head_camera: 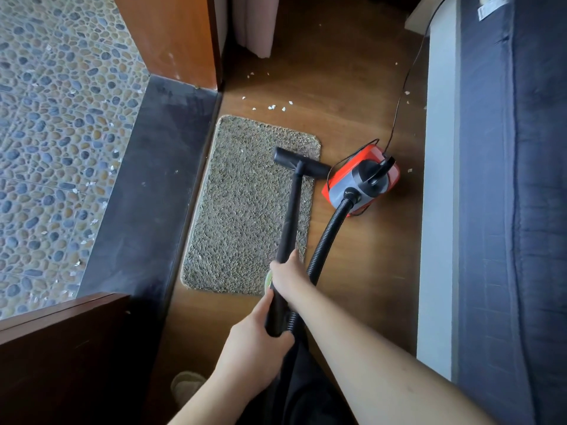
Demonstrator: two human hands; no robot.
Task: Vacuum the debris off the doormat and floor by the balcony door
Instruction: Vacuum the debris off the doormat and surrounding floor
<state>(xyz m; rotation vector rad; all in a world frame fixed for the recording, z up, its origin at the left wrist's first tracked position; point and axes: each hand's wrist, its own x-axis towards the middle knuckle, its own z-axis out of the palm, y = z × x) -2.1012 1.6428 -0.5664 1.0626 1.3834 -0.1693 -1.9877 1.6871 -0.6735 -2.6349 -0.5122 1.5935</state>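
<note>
Both hands point(276, 305) grip vac wand point(290, 216), nozzle point(301, 163) ahead on doormat point(242, 210).

Wooden floor point(352, 271): doormat point(245, 216) beside dark threshold point(147, 185); red vacuum point(362, 182) right of mat; white debris point(271, 107) beyond.

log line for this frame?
hands: left, right gripping wand | nozzle on doormat | floor debris remains
</note>
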